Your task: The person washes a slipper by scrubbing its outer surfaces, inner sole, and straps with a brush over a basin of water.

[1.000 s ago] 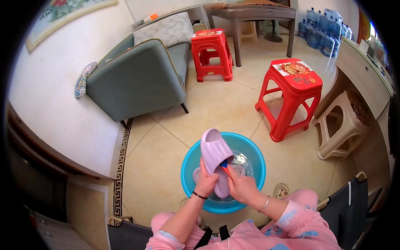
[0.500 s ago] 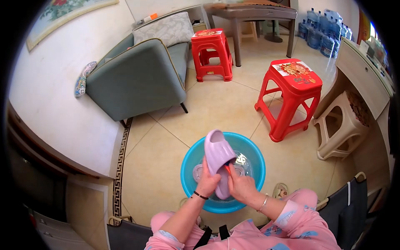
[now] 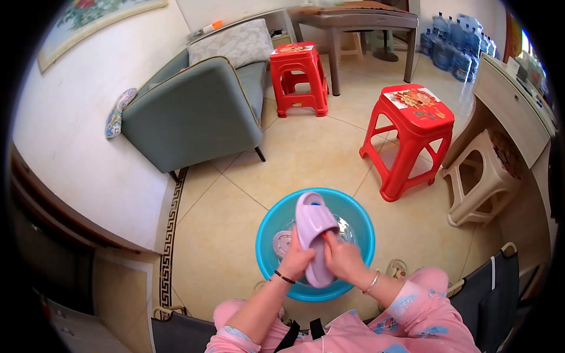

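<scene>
A lilac slipper (image 3: 316, 221) is held over a blue basin (image 3: 263, 219), tilted with its toe pointing away from me. My left hand (image 3: 296, 259) grips its left edge. My right hand (image 3: 344, 257) is closed round the red handle of a brush (image 3: 323, 235), which reaches in under the slipper's strap. A bit of blue, apparently the brush head, shows at the toe opening; the strap hides the rest. Inside the basin lies a second lilac slipper (image 3: 281, 242), partly covered by my left hand, in shallow water.
Two red stools (image 3: 412, 132) (image 3: 298, 79) stand on the tiled floor beyond the basin. A grey-green sofa (image 3: 194, 112) is at the left, and a beige stool (image 3: 482, 176) by the desk (image 3: 512, 100) at the right. Large water bottles (image 3: 453, 47) stand at the back right.
The brush has pushed forward under the strap, so its blue part now shows at the toe opening. The slipper has shifted slightly right and toward me.
</scene>
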Motion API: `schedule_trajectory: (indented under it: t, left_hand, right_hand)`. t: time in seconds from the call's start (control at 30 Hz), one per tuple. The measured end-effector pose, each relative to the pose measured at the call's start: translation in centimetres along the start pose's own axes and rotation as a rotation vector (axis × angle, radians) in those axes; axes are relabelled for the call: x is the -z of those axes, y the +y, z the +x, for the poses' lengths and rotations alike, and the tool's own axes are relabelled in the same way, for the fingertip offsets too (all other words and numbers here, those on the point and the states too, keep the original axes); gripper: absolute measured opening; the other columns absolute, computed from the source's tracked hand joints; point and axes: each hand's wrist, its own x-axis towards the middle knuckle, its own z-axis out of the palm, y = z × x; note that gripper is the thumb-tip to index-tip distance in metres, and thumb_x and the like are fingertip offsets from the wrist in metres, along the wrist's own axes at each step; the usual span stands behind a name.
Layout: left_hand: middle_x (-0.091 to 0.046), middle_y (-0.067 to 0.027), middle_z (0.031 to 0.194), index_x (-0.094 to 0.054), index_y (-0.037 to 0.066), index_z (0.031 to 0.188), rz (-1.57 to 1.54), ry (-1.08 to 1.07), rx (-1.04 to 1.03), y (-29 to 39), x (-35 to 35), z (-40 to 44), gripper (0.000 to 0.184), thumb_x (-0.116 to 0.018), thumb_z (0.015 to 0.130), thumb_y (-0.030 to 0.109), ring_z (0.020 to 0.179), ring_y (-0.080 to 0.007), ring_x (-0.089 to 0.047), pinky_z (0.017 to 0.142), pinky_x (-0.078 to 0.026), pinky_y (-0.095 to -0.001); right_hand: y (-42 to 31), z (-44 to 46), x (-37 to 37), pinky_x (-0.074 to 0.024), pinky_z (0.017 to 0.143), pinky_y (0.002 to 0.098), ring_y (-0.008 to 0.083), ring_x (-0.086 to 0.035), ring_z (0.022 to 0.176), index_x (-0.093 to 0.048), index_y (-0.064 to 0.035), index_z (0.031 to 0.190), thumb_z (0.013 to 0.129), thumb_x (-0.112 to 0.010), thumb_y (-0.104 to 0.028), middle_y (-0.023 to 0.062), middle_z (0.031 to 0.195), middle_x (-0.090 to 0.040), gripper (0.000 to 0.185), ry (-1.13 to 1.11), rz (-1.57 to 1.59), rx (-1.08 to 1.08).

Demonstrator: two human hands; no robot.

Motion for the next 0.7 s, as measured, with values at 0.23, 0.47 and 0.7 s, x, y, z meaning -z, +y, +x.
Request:
schedule_trajectory:
  t: [0.23,0.47,0.7]
  left_hand:
    - [-0.034,-0.0104,0.140,-0.007,0.011,0.150,-0.088,-0.055,-0.043,-0.6,-1.8,-1.0,0.091,-0.056,0.075,-0.004,0.129,-0.0205,-0.036,0.105,-0.034,-0.0332]
    - [-0.053,-0.0109,0.130,-0.042,0.007,0.135,-0.628,0.031,0.184,-0.4,-0.7,-0.2,0.056,-0.041,0.097,0.049,0.117,-0.0243,-0.053,0.101,-0.043,-0.0384]
    - [-0.053,-0.0137,0.130,-0.042,0.005,0.135,-0.780,-0.162,0.135,0.3,1.6,0.5,0.052,-0.037,0.100,0.043,0.118,-0.0278,-0.053,0.102,-0.042,-0.0422]
  right_hand:
    - [0.8,1.2,-0.8,-0.0489,0.063,0.0549,0.0457,-0.061,0.066,-0.055,0.0025,0.099,0.089,-0.046,-0.021,0.0282,0.071,-0.062,0.027,0.050,0.070,-0.096]
    - [-0.1,0.5,-0.1,-0.0484,0.063,0.0530,0.0453,-0.061,0.068,-0.051,0.0022,0.123,0.088,-0.050,-0.020,0.0282,0.072,-0.061,0.041,0.099,0.323,0.141]
    - [-1.5,-2.2,0.8,-0.0491,0.055,0.0492,0.0400,-0.061,0.056,-0.048,-0.0056,0.132,0.087,-0.053,-0.018,0.0222,0.065,-0.061,0.047,-0.027,0.075,0.169]
